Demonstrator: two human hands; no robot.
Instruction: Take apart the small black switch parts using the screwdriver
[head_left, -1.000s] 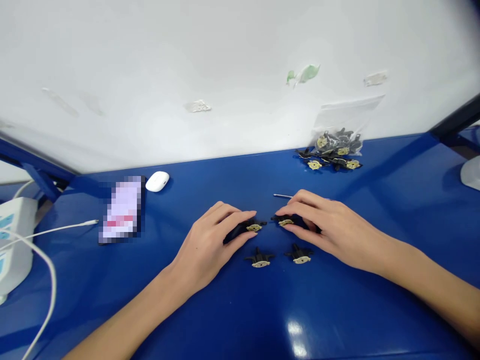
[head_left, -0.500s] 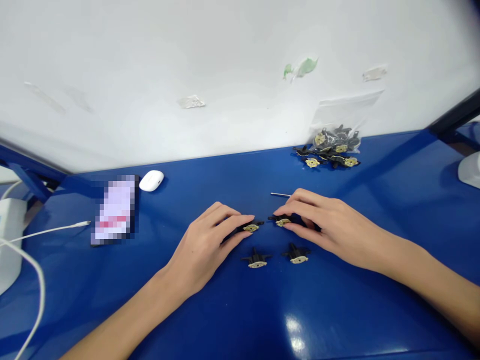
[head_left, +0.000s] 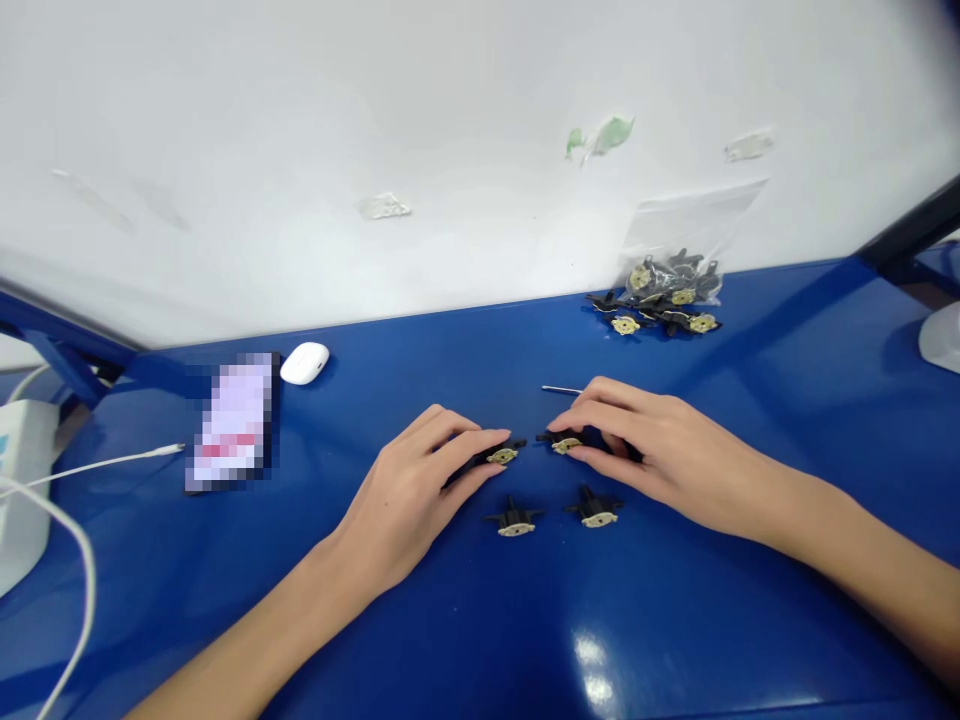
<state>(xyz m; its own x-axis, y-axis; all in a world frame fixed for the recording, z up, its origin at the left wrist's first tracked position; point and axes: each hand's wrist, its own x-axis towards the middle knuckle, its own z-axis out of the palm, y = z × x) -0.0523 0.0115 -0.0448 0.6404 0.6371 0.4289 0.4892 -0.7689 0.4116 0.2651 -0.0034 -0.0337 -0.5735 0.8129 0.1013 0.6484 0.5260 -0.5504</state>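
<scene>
Nearest on the blue counter (head_left: 450, 620) sit two loose black parts, the front left part (head_left: 516, 517) and the front right part (head_left: 596, 508), each with a pale disc facing the viewer and thin arms out to the sides. Just beyond, the hands are apart, each pinching one similar piece between thumb and fingertips: the left hand (head_left: 420, 490) has the back left part (head_left: 503, 455), the right hand (head_left: 667, 445) the back right part (head_left: 566, 444).

The parts look light and stiff, probably plastic; the slim arms seem the likeliest to snap, and the disc's smooth face could slip. The thick black body behind the disc looks the best place to hold.

Past the right hand lies a thin rod (head_left: 561, 389), partly hidden. Farthest, by the wall, a pile (head_left: 675, 318) of such parts lies against a clear bag (head_left: 694, 220) holding more.
</scene>
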